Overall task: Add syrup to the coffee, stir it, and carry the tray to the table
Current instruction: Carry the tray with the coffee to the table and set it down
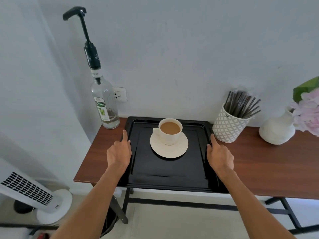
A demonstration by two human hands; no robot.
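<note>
The tray [170, 171] lies on the wooden table [269, 163], its cup of coffee [170, 131] toward twelve o'clock. Our left hand [119, 152] at nine o'clock and right hand [220, 155] at three grasp its side rims.

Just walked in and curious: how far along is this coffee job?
Nothing shows whether syrup went in or stirring happened: the syrup bottle stands aside and the cup holds no stirrer. In hand: left hand and right hand rest at the tray edges. Left: carrying it away.
</note>
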